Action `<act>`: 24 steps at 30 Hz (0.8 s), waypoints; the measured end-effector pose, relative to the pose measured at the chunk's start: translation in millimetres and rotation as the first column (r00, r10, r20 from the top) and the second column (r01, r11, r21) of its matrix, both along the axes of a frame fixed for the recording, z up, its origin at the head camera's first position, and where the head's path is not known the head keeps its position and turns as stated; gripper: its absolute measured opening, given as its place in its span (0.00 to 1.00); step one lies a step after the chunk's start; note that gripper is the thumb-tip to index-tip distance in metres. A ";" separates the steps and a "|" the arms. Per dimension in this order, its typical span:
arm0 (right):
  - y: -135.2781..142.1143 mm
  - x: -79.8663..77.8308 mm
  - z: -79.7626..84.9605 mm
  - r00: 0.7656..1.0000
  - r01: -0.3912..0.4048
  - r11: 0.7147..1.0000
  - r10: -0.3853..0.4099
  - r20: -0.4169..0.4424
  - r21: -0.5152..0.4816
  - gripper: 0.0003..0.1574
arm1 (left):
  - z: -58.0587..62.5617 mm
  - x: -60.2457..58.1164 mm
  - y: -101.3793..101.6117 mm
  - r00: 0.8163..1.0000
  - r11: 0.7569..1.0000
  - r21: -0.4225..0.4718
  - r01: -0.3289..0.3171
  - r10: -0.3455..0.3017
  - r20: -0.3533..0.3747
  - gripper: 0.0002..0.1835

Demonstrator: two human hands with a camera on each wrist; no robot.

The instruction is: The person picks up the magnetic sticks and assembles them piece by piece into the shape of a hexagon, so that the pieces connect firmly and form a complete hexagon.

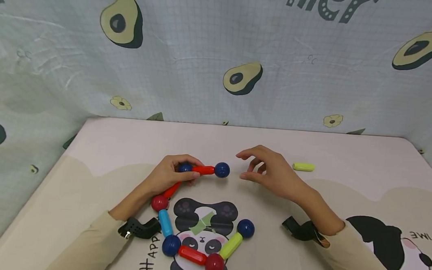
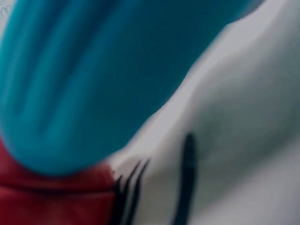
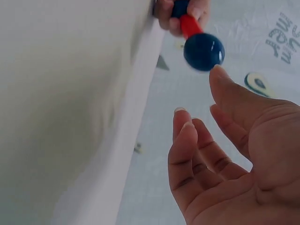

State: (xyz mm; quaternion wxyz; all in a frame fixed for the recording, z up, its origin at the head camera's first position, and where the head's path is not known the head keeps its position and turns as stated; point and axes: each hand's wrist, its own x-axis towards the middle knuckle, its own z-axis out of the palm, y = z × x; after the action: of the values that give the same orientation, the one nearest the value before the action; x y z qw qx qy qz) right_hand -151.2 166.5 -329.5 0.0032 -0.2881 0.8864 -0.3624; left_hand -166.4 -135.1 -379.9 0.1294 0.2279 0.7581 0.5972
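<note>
My left hand [image 1: 170,174] grips the chain of toy balls and rods at a blue ball [image 1: 185,168], its thumb along a red rod [image 1: 204,170]. That rod ends in another dark blue ball [image 1: 222,170], which points toward my right hand [image 1: 272,170]. The right hand holds nothing; its fingers are loosely bent, thumb apart from them, a gap away from the ball. From the left hand the chain runs down through a red ball [image 1: 159,203] and a light blue rod [image 1: 165,223]. A blurred blue rod [image 2: 93,84] fills much of the left wrist view.
The chain goes on over a printed panda through a blue ball [image 1: 171,245], a red rod [image 1: 192,255], a red ball [image 1: 214,266] and a yellow-green rod [image 1: 230,246] to a blue ball [image 1: 245,228]. Behind the right hand lies a loose yellow-green rod [image 1: 303,167].
</note>
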 end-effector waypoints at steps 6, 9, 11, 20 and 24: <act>41.3 4.2 -4.9 0.991 0.121 0.991 -0.117 -0.067 0.052 0.26 | -1.3 0.1 -0.3 1.000 1.000 0.022 0.009 -0.009 0.003 0.13; 60.9 7.1 -6.8 0.981 0.186 0.979 -0.180 -0.079 0.084 0.23 | -0.8 0.3 -0.7 1.000 1.000 0.019 0.009 -0.009 0.000 0.12; 72.3 9.0 -7.9 0.973 0.223 0.969 -0.215 -0.088 0.102 0.22 | -0.5 0.4 -0.9 1.000 1.000 0.016 0.007 -0.007 -0.003 0.12; 110.5 14.8 -21.8 0.941 0.316 0.938 -0.290 -0.175 0.143 0.23 | -0.1 0.7 -0.4 1.000 1.000 0.000 0.023 -0.023 -0.008 0.12; 117.6 15.0 -24.5 0.938 0.319 0.935 -0.290 -0.188 0.152 0.24 | 0.2 0.6 -0.7 0.999 1.000 -0.017 0.026 -0.027 -0.019 0.12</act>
State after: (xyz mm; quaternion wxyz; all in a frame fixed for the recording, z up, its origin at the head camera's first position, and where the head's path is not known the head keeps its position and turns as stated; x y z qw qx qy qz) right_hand -136.2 284.1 -353.9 -0.0994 -0.1739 0.9467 -0.2522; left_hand -165.9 -135.8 -379.7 0.1318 0.2426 0.7611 0.5869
